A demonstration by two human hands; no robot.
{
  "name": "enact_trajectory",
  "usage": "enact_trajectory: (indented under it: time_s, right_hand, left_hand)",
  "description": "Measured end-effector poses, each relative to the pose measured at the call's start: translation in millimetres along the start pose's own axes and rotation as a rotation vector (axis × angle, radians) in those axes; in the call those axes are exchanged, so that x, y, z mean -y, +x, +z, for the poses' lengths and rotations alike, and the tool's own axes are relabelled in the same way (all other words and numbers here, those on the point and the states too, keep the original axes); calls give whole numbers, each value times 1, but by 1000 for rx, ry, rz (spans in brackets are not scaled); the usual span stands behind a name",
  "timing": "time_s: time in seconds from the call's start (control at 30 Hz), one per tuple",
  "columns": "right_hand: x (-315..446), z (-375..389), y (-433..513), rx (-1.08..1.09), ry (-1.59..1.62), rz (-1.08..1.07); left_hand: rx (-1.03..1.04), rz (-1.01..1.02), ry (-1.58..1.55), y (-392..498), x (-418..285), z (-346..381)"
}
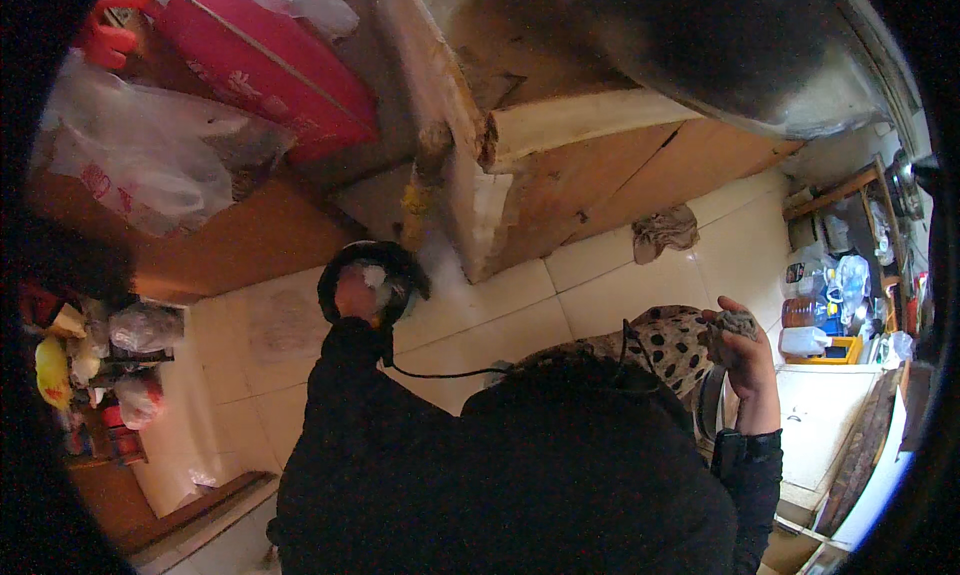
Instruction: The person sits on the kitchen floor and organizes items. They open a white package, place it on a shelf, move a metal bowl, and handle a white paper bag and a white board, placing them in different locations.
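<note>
My left hand [356, 293] is out in front on the left, blurred and in shadow, and seems to grip a dark round object [328, 278] that rings it. A small whitish patch shows beside the fingers; what it is cannot be told. My right hand [746, 353] is raised at the right, palm up, with its fingers curled round a crumpled grey cloth [731, 326]. Just left of that hand lies the spotted beige fabric [671, 342] of my clothing. A thin black cord [450, 375] runs from near my left hand towards my body.
A wood-edged counter [592, 128] juts out ahead, with a large dark rounded vessel [720, 57] above it. A brown rag [665, 233] lies on the tiled floor [510, 305]. Left stand a pink bag [262, 72] and a plastic bag [150, 155]; right, a cluttered shelf [832, 192].
</note>
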State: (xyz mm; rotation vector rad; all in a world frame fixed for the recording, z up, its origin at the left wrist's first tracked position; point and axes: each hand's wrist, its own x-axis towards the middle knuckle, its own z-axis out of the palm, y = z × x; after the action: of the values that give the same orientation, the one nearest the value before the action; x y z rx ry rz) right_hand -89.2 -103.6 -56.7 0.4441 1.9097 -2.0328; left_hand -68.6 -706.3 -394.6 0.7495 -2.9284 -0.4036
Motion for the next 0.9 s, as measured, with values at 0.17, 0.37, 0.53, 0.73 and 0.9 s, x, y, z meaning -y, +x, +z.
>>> enact_trajectory:
  time_s: [0.17, 0.37, 0.53, 0.73, 0.9]
  right_hand:
    - [-6, 0, -3, -65, 50, -24]
    - [-7, 2, -6, -55, 15, 17]
    - [-7, 7, -7, -91, -20, 6]
    - [-7, 10, -8, -102, -40, 28]
    - [-7, 7, -10, -97, 12, 44]
  left_hand:
    - [7, 119, 54, 12, 18, 33]
    - [-25, -282, 291, 28, 33, 63]
    - [178, -22, 280, 19, 45, 67]
    - [138, 138, 253, 9, 37, 59]
    - [81, 241, 291, 0, 48, 48]
